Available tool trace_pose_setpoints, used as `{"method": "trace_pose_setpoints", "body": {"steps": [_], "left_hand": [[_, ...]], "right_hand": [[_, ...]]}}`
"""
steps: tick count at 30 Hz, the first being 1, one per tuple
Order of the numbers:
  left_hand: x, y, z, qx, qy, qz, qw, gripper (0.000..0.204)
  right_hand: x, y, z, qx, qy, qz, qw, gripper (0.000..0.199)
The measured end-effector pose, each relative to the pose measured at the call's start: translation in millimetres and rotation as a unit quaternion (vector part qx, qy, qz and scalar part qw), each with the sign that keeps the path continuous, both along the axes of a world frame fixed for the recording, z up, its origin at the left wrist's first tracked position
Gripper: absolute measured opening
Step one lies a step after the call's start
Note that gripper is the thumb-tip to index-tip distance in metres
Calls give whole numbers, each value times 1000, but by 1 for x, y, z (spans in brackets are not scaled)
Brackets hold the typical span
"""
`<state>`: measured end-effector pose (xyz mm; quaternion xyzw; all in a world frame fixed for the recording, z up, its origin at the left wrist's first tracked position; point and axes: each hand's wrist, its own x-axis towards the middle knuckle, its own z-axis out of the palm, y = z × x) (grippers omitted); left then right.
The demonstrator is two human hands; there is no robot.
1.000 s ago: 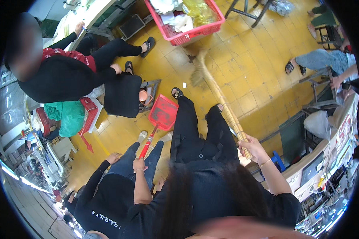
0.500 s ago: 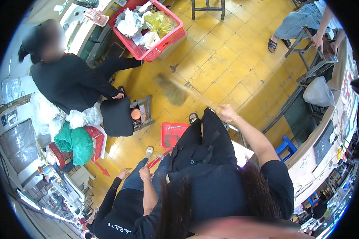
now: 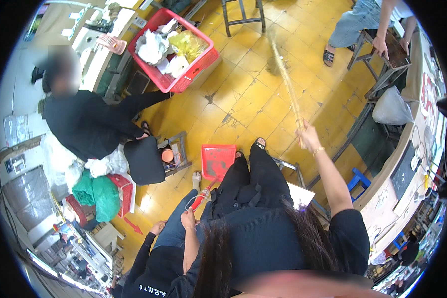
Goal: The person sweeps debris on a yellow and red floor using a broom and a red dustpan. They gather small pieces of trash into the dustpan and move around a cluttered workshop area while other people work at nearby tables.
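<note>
Broom (image 3: 288,88) swung rightward; right hand (image 3: 309,137) wrapped round it, left hand (image 3: 187,219) round dustpan handle (image 3: 199,200).

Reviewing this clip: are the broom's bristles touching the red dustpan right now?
Apart. The head view shows the broom's bristles farther out and to the right of the red dustpan, with yellow tiled floor plainly visible between them.

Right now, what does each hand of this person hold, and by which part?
The left hand holds the red dustpan by its handle; the right hand holds the broom near its handle's end.
</note>
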<state>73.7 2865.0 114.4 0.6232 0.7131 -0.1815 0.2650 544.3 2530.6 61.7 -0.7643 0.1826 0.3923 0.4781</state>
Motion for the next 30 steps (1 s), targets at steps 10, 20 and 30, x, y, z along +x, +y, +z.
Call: {"method": "trace_pose_setpoints", "body": {"steps": [10,20,30], "left_hand": [[122,37,12,-19,-86,-53,995,39],[227,61,4,-54,-193,-79,977,42],[378,95,-15,-160,-217,-99,958,37]], "right_hand": [[-20,-109,83,10,138,30,990,66],[89,-178,42,-306,-71,164,935,21],[-14,-139,43,-254,-70,79,961,56]]}}
